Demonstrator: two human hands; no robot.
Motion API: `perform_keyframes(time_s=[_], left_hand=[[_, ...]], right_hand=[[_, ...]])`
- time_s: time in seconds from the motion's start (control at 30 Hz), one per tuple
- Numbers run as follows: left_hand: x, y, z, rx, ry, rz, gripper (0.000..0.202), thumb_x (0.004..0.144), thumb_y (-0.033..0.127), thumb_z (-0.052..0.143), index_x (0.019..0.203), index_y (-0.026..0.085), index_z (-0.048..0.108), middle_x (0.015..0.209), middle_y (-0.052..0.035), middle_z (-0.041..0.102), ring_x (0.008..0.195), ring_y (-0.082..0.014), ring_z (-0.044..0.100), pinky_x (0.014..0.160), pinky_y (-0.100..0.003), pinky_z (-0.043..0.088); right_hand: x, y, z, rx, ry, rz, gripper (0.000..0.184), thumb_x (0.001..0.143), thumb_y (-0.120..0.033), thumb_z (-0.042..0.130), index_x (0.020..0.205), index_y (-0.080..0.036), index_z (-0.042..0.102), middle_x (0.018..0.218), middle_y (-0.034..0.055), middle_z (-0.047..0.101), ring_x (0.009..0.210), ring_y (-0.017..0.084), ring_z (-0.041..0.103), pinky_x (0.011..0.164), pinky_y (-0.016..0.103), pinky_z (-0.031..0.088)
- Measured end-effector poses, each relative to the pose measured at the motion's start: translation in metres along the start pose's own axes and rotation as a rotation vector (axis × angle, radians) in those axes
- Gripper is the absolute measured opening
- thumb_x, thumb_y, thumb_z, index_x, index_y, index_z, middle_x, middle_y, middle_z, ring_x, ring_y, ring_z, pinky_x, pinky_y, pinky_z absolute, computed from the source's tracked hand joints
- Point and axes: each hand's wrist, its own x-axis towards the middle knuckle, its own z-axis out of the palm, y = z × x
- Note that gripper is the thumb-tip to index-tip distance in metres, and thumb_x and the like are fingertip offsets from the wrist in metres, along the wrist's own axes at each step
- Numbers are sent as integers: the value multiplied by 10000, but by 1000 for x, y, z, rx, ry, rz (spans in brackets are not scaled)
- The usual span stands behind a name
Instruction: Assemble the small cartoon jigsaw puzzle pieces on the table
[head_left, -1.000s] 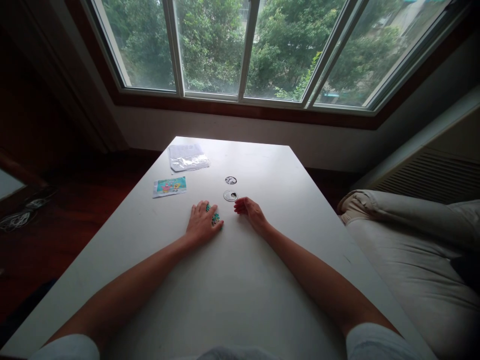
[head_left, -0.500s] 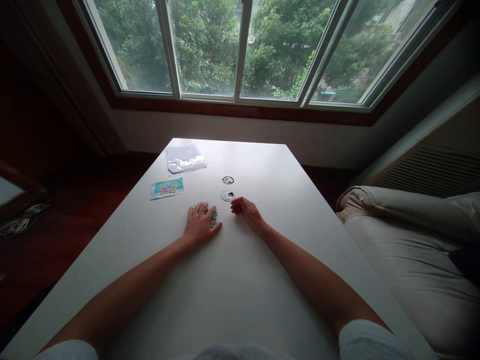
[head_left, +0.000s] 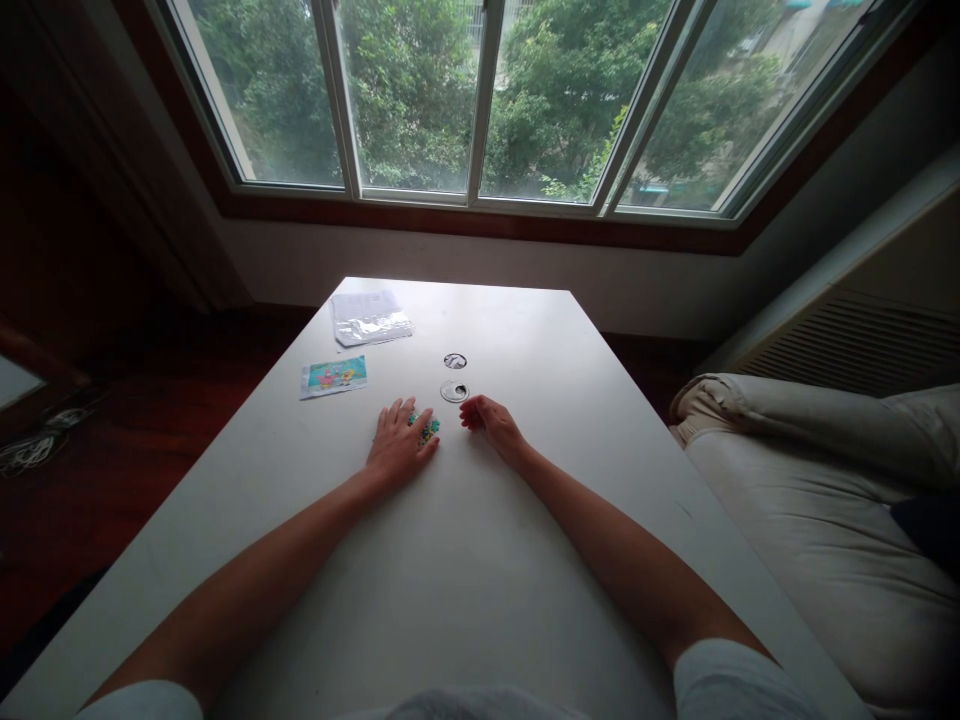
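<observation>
My left hand (head_left: 397,440) lies palm down on the white table with its fingers spread, over a small heap of green and yellow pieces (head_left: 429,430). Part of the heap shows between thumb and index finger; the palm hides the rest, and the pieces are too small to name. My right hand (head_left: 495,425) rests on its side to the right, fingers loosely curled, with no object visible in it. Just beyond its fingertips is a flat round black-and-white piece (head_left: 450,391). A smaller dark-rimmed disc (head_left: 455,361) lies farther back.
On the table's left are a colourful cartoon picture card (head_left: 334,376) and, behind it, a clear plastic bag with papers (head_left: 371,318). The white table (head_left: 450,580) narrows towards the window. A pale sofa (head_left: 795,500) stands along the right; cables (head_left: 45,440) lie on the left floor.
My left hand has shifted slightly, its thumb closer to the fingers, and the coloured pieces show in a different patch beside it. My right hand stays almost where it was.
</observation>
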Motion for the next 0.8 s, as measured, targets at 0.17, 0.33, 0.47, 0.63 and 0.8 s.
perform_keyframes(time_s=[0.17, 0.33, 0.47, 0.63, 0.8], left_hand=[[2, -2, 1, -30, -68, 17, 549, 949, 557, 477, 1455, 345, 485, 1558, -100, 391, 1444, -367, 301, 1177, -636, 178], [5, -7, -10, -84, -68, 102, 488, 952, 505, 505, 1410, 346, 558, 1448, -91, 489, 1349, -318, 426, 1192, -550, 248], [5, -24, -16, -86, -89, 180, 561, 921, 566, 541, 1439, 350, 532, 1530, -82, 423, 1420, -343, 350, 1196, -566, 239], [4, -33, -16, -61, -201, 223, 693, 883, 709, 504, 1499, 398, 439, 1633, -59, 280, 1508, -390, 179, 1200, -634, 148], [9, -26, -16, -64, -253, 303, 696, 893, 719, 475, 1517, 420, 398, 1670, -16, 195, 1530, -383, 119, 1221, -609, 99]], right_hand=[[1, 3, 0, -12, -19, -12, 612, 880, -765, 481, 921, -189, 683, 832, 69, 687, 720, 177, 633, 668, 310, 485], [2, 5, -1, -23, -12, -9, 627, 866, -781, 483, 915, -190, 684, 834, 68, 689, 714, 176, 634, 665, 309, 489], [2, 7, -2, -19, -15, -13, 627, 877, -776, 472, 926, -189, 688, 840, 69, 692, 720, 176, 639, 669, 308, 490], [1, 6, -1, -20, -21, -13, 614, 888, -762, 471, 924, -191, 692, 843, 71, 694, 721, 178, 639, 662, 306, 485], [1, 5, -1, -25, -17, -14, 599, 898, -749, 470, 942, -191, 685, 856, 71, 698, 728, 178, 639, 668, 306, 486]])
